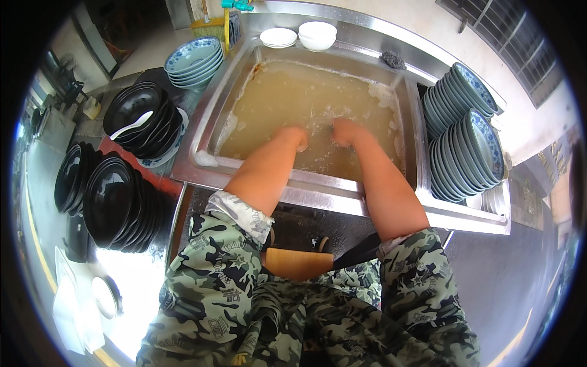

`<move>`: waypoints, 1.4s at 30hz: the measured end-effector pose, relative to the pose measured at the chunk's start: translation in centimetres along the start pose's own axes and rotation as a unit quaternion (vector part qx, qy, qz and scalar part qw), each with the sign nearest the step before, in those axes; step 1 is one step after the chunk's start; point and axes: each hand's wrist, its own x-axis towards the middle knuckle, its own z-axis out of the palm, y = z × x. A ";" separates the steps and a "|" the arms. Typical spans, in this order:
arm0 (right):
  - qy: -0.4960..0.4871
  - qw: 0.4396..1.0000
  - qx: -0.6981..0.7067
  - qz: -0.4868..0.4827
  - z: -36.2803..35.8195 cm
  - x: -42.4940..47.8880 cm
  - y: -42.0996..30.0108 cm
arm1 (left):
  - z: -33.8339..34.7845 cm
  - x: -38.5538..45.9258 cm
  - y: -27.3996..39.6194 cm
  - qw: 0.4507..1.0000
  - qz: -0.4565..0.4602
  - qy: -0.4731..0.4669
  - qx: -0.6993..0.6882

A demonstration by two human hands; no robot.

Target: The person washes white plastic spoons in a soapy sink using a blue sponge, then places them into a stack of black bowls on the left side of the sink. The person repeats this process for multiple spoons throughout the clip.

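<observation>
My left hand (298, 136) and my right hand (343, 133) reach down into cloudy brown water (293, 94) that fills a stainless steel sink (316, 178). The fingers of both hands are hidden below the surface, so what they hold or touch is not visible. The hands are apart, near the middle of the basin, and the water between them is stirred with small bubbles. Foam lines the basin's walls.
Black bowls (110, 202) stand stacked at left; a white spoon (132, 125) lies on one stack. Blue-patterned bowls (195, 59) sit at the back left corner. White bowls (317, 36) and a scouring pad (393, 60) rest on the rear ledge. Patterned bowls (463, 156) stand on edge at right.
</observation>
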 end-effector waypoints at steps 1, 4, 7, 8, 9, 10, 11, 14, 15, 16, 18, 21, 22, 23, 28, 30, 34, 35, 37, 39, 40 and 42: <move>0.006 1.000 0.027 -0.013 -0.1 0.0 0.1 | -0.3 -0.3 0.3 1.000 0.000 -0.014 0.004; 0.061 0.974 0.217 0.006 -1.3 -0.5 0.0 | -2.6 -1.9 0.9 0.995 0.017 0.047 -0.083; 0.153 0.832 0.525 0.090 -3.7 -0.9 -0.6 | -4.2 -4.2 0.7 0.723 0.005 0.051 -0.689; 0.155 0.786 0.592 0.089 -4.4 -1.3 -0.8 | -4.6 -4.8 0.7 0.688 0.030 0.045 -0.724; 0.156 0.734 0.655 0.087 -5.0 -1.6 -1.1 | -4.9 -5.1 0.7 0.650 0.061 0.037 -0.757; 0.159 0.735 0.657 0.057 -5.4 -1.9 -1.7 | -5.3 -5.2 0.8 0.612 0.084 0.030 -0.786; 0.161 0.734 0.659 0.028 -5.6 -2.1 -2.2 | -5.6 -5.3 0.8 0.575 0.118 -0.018 -0.809; 0.128 0.805 0.579 -0.009 -5.4 -3.0 -3.3 | -5.6 -5.1 1.1 0.492 0.212 -0.072 -0.841; 0.104 0.834 0.541 -0.033 -5.3 -3.3 -3.3 | -5.7 -5.1 0.9 0.522 0.222 -0.079 -0.820; 0.111 0.830 0.545 -0.031 -5.3 -3.5 -3.3 | -5.6 -5.0 0.9 0.519 0.225 -0.086 -0.820; 0.113 0.814 0.567 -0.056 -5.6 -3.7 -3.2 | -5.6 -5.1 0.6 0.515 0.232 -0.096 -0.820; 0.176 0.838 0.511 -0.076 -5.7 -3.8 -3.1 | -5.7 -5.2 0.5 0.529 0.220 -0.095 -0.814; 0.204 0.855 0.470 -0.083 -5.7 -3.7 -3.1 | -5.7 -5.3 0.6 0.534 0.215 -0.095 -0.812; 0.230 0.872 0.428 -0.059 -5.5 -3.6 -3.2 | -5.8 -5.3 0.7 0.536 0.210 -0.078 -0.814; 0.391 0.863 0.320 0.019 -4.6 -1.6 -3.0 | -6.0 -5.1 1.3 0.537 0.184 -0.044 -0.822; 0.425 0.852 0.299 0.070 -4.5 -0.8 -2.8 | -6.0 -5.2 1.4 0.543 0.156 -0.021 -0.825; 0.303 0.813 0.494 -0.056 -4.2 -1.5 -2.6 | -6.0 -5.2 1.6 0.567 0.135 0.026 -0.812; 0.256 0.806 0.530 -0.057 -4.3 -2.0 -2.7 | -6.0 -5.1 1.6 0.571 0.129 0.028 -0.810; 0.214 0.815 0.536 -0.051 -4.6 -2.5 -3.1 | -5.9 -5.2 1.7 0.580 0.117 0.038 -0.806; 0.221 0.845 0.485 -0.032 -4.9 -2.7 -3.1 | -5.6 -5.2 1.9 0.587 0.136 0.045 -0.797; 0.271 0.864 0.424 -0.040 -4.9 -2.6 -3.1 | -5.6 -5.1 1.9 0.593 0.143 0.046 -0.791; 0.353 0.883 0.306 -0.048 -4.7 -2.2 -2.8 | -5.5 -5.0 1.9 0.597 0.130 0.049 -0.790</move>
